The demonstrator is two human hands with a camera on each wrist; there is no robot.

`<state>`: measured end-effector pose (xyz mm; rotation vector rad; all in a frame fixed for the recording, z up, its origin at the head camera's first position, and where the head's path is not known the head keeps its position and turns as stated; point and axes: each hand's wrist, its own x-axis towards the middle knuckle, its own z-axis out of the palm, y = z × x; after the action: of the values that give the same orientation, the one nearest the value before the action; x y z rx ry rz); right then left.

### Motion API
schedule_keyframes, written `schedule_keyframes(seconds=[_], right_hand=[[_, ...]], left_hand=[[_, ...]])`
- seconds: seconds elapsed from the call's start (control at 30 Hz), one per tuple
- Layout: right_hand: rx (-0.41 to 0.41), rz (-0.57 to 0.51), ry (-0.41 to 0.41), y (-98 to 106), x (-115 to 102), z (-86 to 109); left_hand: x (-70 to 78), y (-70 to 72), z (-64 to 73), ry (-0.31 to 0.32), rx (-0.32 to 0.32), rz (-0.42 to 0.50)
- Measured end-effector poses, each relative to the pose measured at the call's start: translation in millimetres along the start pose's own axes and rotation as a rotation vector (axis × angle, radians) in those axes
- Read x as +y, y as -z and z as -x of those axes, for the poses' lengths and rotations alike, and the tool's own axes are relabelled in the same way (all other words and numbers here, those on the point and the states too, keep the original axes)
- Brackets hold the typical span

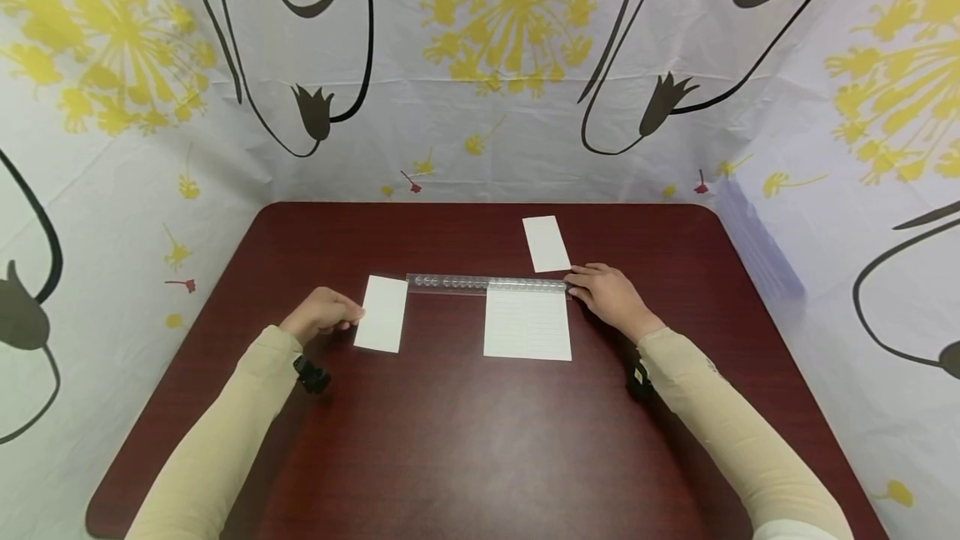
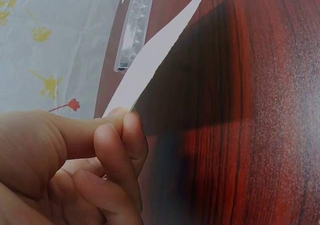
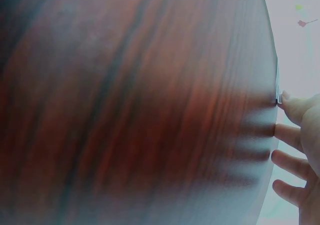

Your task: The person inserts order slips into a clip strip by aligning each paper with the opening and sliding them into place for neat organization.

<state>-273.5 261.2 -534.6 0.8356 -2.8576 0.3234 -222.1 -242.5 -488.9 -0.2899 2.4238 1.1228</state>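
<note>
My left hand pinches a small white paper piece by its left edge, between thumb and fingertips. In the left wrist view the paper tilts up off the table and casts a shadow. A clear plastic ruler with a row of round shapes lies across the top of a lined white sheet. At the ruler's right end, my right hand holds it with thumb and fingers; the right wrist view shows only a sliver of its end beside the right hand.
Another white paper piece lies behind the ruler's right end. The dark red wooden table has rounded corners. Patterned white cloth hangs around its back and sides.
</note>
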Motion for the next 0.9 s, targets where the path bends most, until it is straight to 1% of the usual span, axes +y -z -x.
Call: schedule_keyframes(seconds=[0.2,0.3,0.47,0.73,0.9], right_hand=[[-0.004,0.003,-0.002,-1,0,0.4],[-0.013,0.007,-0.013,-1,-1,0.6],[-0.027,0.009,-0.033,-1,-1,1.1],[-0.024,0.008,-0.029,-1,-1,1.0],[-0.024,0.010,-0.029,-1,0,1.0]], left_hand=[[2.5,-3.2,0.0,0.001,0.001,0.017],[3.1,-5.0,0.3,-0.008,0.001,0.023],[4.7,-8.2,0.4,-0.004,0.008,0.044],[6.1,-13.2,-1.1,0.008,0.026,0.042],[5.8,-15.5,-3.1,-0.015,0.046,0.040]])
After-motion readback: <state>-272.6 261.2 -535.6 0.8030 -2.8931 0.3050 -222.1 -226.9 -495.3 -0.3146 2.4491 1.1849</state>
